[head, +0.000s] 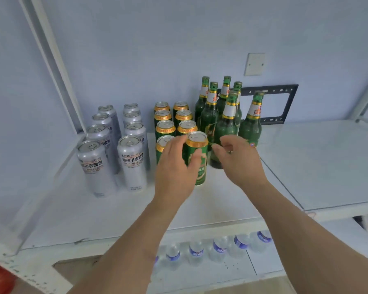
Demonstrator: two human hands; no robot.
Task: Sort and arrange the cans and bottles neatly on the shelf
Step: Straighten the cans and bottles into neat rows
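Note:
On the white shelf (210, 200) stand three groups. Several tall silver cans (132, 164) form two rows at the left. Several green cans with gold rims (165, 129) form two rows in the middle. Several green glass bottles (225, 124) cluster to the right of them. My left hand (175, 166) wraps its fingers and thumb around the front green can (198, 160) of the right green row, which stands upright on the shelf. My right hand (237, 158) hovers just right of that can, in front of the nearest bottle, fingers curled loosely and holding nothing.
A lower shelf holds a row of clear water bottles with blue labels (219, 249). A black metal bracket (285, 102) hangs on the wall behind the bottles. A white shelf post (51, 66) rises at the left. The shelf's right half (327, 162) is bare.

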